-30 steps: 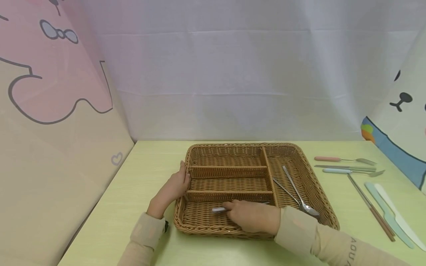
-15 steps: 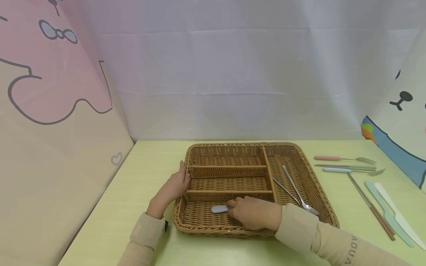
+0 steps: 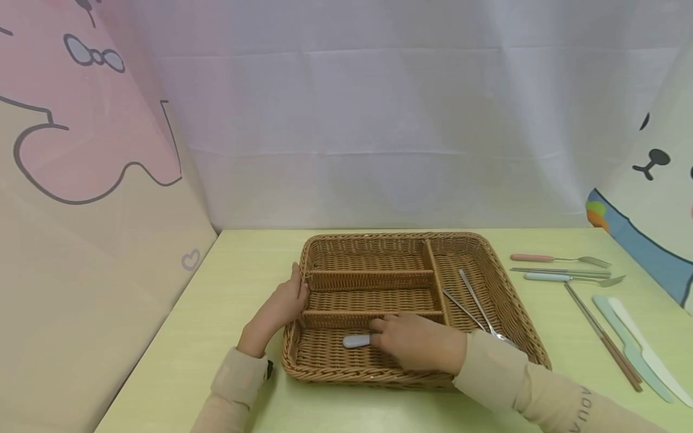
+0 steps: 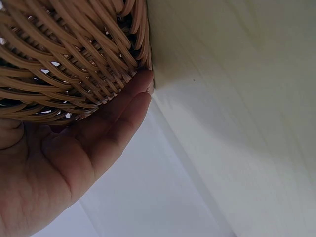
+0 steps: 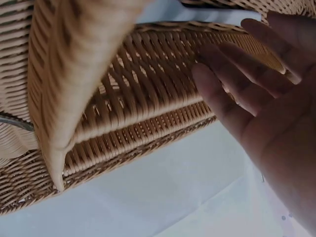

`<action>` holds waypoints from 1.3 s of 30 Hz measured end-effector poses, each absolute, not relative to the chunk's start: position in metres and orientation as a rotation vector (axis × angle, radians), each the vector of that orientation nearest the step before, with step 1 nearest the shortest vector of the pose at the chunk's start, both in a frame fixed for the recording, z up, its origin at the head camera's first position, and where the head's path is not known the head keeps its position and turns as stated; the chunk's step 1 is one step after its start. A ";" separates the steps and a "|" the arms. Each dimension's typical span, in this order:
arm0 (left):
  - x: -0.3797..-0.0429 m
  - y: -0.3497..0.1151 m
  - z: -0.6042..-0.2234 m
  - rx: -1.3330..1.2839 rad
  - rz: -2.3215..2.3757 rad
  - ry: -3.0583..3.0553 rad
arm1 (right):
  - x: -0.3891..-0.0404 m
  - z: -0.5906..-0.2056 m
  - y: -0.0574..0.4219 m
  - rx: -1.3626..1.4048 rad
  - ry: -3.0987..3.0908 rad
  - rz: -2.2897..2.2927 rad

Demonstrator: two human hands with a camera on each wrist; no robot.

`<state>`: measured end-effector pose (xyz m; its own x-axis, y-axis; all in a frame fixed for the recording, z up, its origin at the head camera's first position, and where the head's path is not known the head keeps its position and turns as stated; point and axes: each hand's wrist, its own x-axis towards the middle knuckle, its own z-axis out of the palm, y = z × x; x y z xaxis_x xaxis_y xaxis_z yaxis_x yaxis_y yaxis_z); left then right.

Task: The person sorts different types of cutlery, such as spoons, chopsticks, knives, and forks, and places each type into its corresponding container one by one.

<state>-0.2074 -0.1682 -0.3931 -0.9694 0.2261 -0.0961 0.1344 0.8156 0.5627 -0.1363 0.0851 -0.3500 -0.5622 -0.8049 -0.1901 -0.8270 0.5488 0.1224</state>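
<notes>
My left hand (image 3: 284, 300) rests against the left outer wall of a divided wicker basket (image 3: 373, 379). In the left wrist view its fingers (image 4: 118, 123) lie straight along the weave. My right hand (image 3: 417, 343) is over the front compartment, beside a utensil with a pale grey handle (image 3: 356, 341). The utensil's far end is hidden under the hand. From the right wrist, the fingers (image 5: 217, 94) look loosely extended, apart from one another, with no grip on the pale piece (image 5: 227, 16). Two metal utensils, one a spoon (image 3: 476, 300), lie in the right compartment, partly hidden by the sleeve.
On the table (image 3: 178, 361), right of the basket, lie a pink-handled fork (image 3: 533, 258), a blue-handled fork (image 3: 547, 277), chopsticks (image 3: 601, 337), a green knife (image 3: 630, 349) and a white knife (image 3: 646, 349). A cloth wall (image 3: 352, 150) stands behind.
The right hand has loosened from the utensil, which now lies in the front compartment, and has shifted slightly right and back. The left hand stays put.
</notes>
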 end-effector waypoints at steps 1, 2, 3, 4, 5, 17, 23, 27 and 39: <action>-0.207 -0.168 -0.393 0.284 0.863 2.842 | -0.137 -0.349 0.086 -1.424 2.677 0.291; -0.208 -0.168 -0.393 0.282 0.865 2.840 | -0.137 -0.347 0.087 -1.434 2.690 0.274; -0.207 -0.168 -0.394 0.283 0.867 2.840 | -0.138 -0.346 0.088 -1.447 2.702 0.260; -0.207 -0.169 -0.394 0.280 0.872 2.836 | -0.138 -0.344 0.089 -1.462 2.714 0.240; -0.207 -0.169 -0.394 0.279 0.875 2.834 | -0.139 -0.343 0.090 -1.478 2.725 0.217; -0.206 -0.169 -0.393 0.287 0.877 2.843 | -0.145 -0.328 0.109 -1.590 2.907 0.126; -0.206 -0.168 -0.392 0.285 0.872 2.842 | -0.150 -0.318 0.125 -1.501 2.990 0.023; -0.206 -0.168 -0.391 0.278 0.874 2.838 | -0.154 -0.314 0.139 -1.430 3.048 -0.030; -0.206 -0.167 -0.390 0.283 0.866 2.844 | -0.174 -0.317 0.190 -1.152 3.186 -0.036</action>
